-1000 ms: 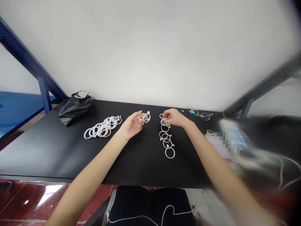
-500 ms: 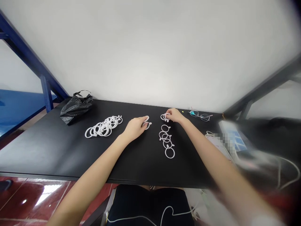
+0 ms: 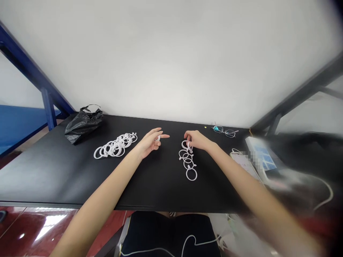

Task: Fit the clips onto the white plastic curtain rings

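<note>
My left hand [image 3: 150, 143] is over the middle of the black table, fingers partly stretched out and partly curled. A small piece of a white ring [image 3: 159, 137] shows between them; the rest is hidden. My right hand [image 3: 197, 139] pinches white rings [image 3: 188, 144] at the top of a short overlapping row of white rings [image 3: 191, 174]. Each ring looks like a plastic curtain ring with a small knob or eyelet. Left of my left hand lies a larger overlapping pile of the same rings [image 3: 117, 147], touched by neither hand.
A crumpled black plastic bag [image 3: 85, 123] sits at the back left of the black table [image 3: 66, 178]. Eyeglasses [image 3: 224, 131] lie at the back right. Nearer me on the right are a phone [image 3: 245, 162], a white-and-blue box [image 3: 261, 157] and a white cable [image 3: 331, 192].
My right hand has moved nearer me with its rings, down to the top of the row. My left hand has shifted slightly left and turned, its fingers spreading; its ring now shows less.
</note>
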### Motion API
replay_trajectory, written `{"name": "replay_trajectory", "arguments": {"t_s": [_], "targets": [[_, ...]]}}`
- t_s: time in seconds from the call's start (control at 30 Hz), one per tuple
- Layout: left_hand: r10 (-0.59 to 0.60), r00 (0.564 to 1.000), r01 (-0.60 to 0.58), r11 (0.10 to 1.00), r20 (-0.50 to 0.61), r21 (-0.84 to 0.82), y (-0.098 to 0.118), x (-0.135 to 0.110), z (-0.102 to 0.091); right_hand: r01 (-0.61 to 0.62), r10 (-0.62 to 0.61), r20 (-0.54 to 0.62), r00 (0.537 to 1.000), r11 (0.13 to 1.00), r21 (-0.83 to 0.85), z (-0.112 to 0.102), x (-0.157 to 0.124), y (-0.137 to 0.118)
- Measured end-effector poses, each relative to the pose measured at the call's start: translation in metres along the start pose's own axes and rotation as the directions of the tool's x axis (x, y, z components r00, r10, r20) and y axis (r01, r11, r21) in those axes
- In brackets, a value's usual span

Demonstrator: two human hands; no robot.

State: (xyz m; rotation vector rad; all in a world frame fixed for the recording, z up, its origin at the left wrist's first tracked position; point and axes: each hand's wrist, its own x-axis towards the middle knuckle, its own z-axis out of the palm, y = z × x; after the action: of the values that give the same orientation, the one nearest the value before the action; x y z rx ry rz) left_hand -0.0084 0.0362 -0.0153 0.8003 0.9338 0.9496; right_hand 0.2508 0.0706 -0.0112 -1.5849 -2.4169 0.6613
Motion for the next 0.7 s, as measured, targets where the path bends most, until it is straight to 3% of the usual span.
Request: {"name": "replay_trajectory", "arguments": {"t_s": [0.13,0.23,0.37,0.53,0.6,0.7], "targets": [[-0.087,0.987,0.09,0.996,0.138,-0.013,0.002,-0.004,0.001,0.031,0.001,-0.142,0.99,0.975,0.222,0.0,0.001,-0.012],[-0.124,0.972,0.122,0.992,0.198,0.022,0.001,-0.006,0.004,0.128,-0.08,-0.126,0.989,0.888,0.442,0.004,-0.002,-0.03],[-0.187,0.949,0.164,0.98,0.255,0.11,-0.002,-0.008,0.008,0.185,-0.131,-0.145,0.981,0.866,0.465,0.009,-0.005,-0.048],[-0.199,0.934,0.185,0.98,0.297,0.073,-0.005,-0.007,0.009,0.102,-0.05,-0.094,0.994,0.712,0.695,0.012,-0.01,-0.05],[-0.177,0.932,0.172,0.984,0.316,0.044,-0.004,-0.008,0.009,0.131,0.007,-0.178,0.984,0.65,0.748,0.019,-0.013,-0.047],[-0.137,0.921,0.139,0.99,0.366,0.021,-0.002,-0.01,0.009,0.176,0.153,-0.324,0.934,0.593,0.786,0.035,-0.02,-0.044]]}}
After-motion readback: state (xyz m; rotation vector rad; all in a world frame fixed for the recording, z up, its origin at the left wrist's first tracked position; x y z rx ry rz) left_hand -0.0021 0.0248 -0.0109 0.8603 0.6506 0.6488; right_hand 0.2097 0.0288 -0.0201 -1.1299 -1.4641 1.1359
